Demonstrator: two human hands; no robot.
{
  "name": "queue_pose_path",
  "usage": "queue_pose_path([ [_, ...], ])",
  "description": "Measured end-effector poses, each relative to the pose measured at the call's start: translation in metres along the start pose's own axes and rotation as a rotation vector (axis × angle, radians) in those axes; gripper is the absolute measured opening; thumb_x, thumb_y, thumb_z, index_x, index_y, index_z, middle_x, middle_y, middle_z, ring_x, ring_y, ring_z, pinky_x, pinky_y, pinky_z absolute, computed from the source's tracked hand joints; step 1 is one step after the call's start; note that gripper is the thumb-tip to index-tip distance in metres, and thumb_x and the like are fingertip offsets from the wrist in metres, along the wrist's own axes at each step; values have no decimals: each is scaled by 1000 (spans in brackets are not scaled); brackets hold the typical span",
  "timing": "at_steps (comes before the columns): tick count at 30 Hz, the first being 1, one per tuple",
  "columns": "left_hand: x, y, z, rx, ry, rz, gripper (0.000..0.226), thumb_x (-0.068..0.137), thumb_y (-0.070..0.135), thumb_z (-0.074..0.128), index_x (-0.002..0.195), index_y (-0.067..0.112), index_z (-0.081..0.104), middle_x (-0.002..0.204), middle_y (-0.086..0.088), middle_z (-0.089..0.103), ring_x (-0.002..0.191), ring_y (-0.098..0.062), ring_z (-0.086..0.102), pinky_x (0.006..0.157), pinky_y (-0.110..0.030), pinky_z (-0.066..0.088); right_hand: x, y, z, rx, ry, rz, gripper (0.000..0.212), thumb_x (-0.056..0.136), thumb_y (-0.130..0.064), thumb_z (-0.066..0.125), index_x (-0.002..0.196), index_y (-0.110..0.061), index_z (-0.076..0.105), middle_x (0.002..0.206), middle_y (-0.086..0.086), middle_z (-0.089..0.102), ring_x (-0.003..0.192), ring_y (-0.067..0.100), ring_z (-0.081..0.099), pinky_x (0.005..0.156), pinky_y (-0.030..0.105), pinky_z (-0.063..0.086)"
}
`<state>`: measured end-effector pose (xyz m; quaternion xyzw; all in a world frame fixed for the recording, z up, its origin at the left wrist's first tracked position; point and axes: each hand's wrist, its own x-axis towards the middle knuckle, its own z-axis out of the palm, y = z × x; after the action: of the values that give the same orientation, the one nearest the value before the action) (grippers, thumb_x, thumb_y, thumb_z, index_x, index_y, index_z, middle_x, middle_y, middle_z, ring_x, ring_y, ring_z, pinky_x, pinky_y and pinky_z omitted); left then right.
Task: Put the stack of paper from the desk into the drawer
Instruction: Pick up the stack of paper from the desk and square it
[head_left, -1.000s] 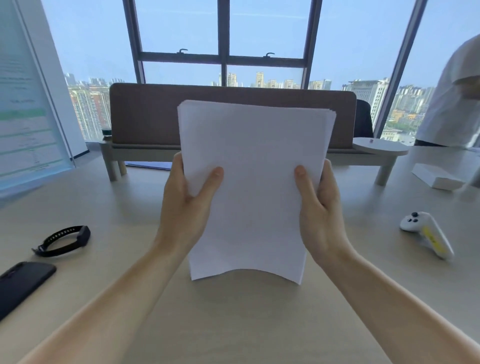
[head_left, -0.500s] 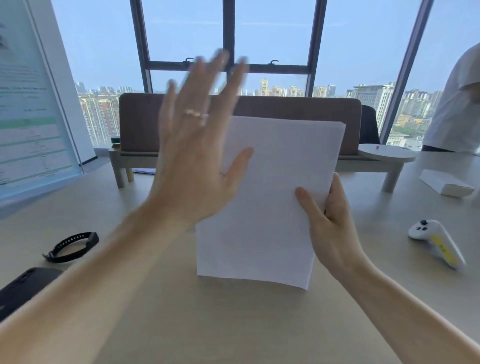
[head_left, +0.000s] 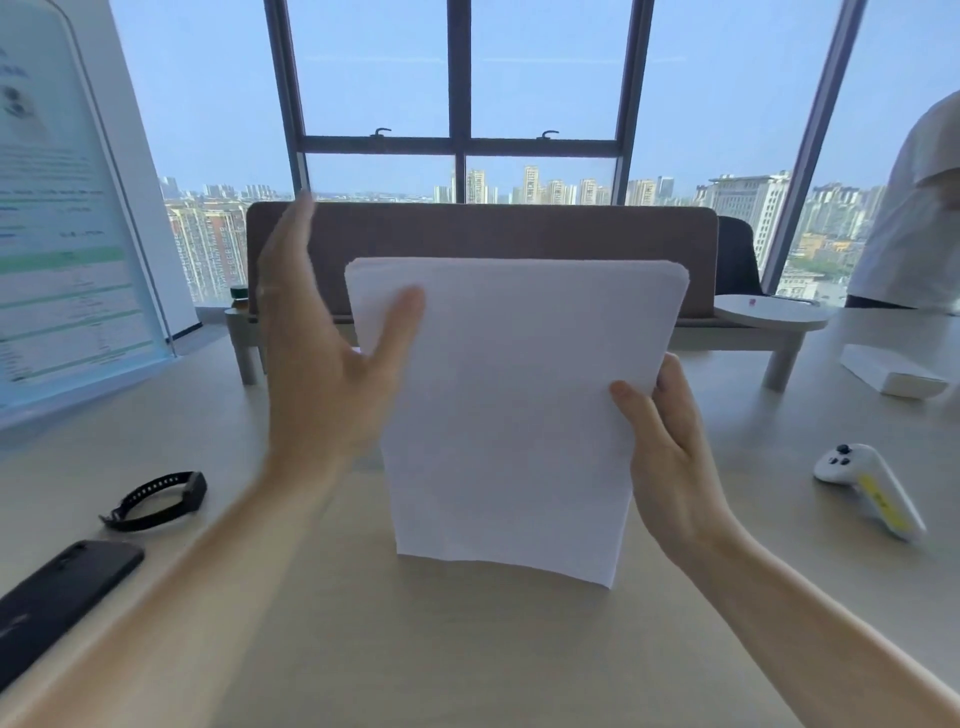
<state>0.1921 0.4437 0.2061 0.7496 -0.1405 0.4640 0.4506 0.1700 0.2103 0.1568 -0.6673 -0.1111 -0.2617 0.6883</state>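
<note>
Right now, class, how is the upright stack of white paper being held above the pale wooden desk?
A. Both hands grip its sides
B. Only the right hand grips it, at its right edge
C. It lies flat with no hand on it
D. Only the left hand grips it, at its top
B: the right hand clasps the right edge of the stack of white paper, while the left hand is open and flat beside its left edge.

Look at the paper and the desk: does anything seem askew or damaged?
Only slightly: the stack of paper stands on the desk with its bottom edge bowed and its top sheets a little uneven. Nothing looks torn or spilled.
</note>
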Motion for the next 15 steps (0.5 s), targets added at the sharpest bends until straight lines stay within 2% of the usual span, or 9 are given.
queue_pose_path([
  [1,-13,-8,1,-216,-44,-233,78,90,52,68,156,25,37,162,8,41,148,-11,39,120,-49,35,0,0,1,2,12,5,15,102,-9,43,111,-12,54,100,-2,71,91,16,69,83,37,57],
  [2,-26,-13,6,-431,-122,-426,65,91,49,69,149,27,47,152,8,56,138,-11,53,114,-48,44,0,0,3,2,22,16,16,102,-11,42,110,-15,56,104,2,71,96,22,69,86,41,56],
  [3,-39,-17,14,-552,-194,-526,43,94,37,69,136,27,60,133,8,71,123,-12,66,103,-44,53,0,0,6,0,32,30,17,102,-12,42,108,-18,57,108,4,70,100,26,68,87,44,56],
  [4,-49,-17,21,-554,-214,-556,25,97,24,67,121,28,69,115,9,79,109,-13,74,91,-39,57,0,0,10,-1,43,42,17,102,-13,42,108,-17,57,109,7,69,100,27,68,88,47,56],
  [5,-53,-16,26,-497,-203,-537,21,98,13,65,109,29,74,102,11,82,100,-14,77,84,-36,57,2,-2,14,-8,57,45,15,102,-13,42,110,-11,55,109,10,69,95,26,69,88,49,55],
  [7,-46,-11,29,-439,-172,-493,25,96,8,64,97,30,75,91,16,82,92,-11,78,79,-32,57,8,-8,18,-42,78,8,15,102,-12,42,112,-2,48,100,8,67,85,17,66,84,47,56],
  [9,-30,-10,28,-430,-165,-450,24,96,10,65,98,32,74,90,20,81,89,-6,77,80,-31,58,18,-17,19,-61,80,-63,13,103,-12,42,108,0,43,89,-5,64,77,10,62,75,36,57],
  [11,-18,-14,26,-432,-160,-446,21,96,13,67,103,33,72,94,19,81,90,-6,77,84,-35,60,25,-23,20,-45,69,-97,4,103,-11,42,101,-8,41,85,-10,61,74,9,60,70,30,55],
  [15,-43,-28,25,-385,-206,-484,27,96,13,67,109,37,67,104,17,80,97,-7,76,94,-46,59,11,0,18,-113,38,23,2,103,-16,43,102,-17,44,100,0,66,86,12,68,85,45,58],
])
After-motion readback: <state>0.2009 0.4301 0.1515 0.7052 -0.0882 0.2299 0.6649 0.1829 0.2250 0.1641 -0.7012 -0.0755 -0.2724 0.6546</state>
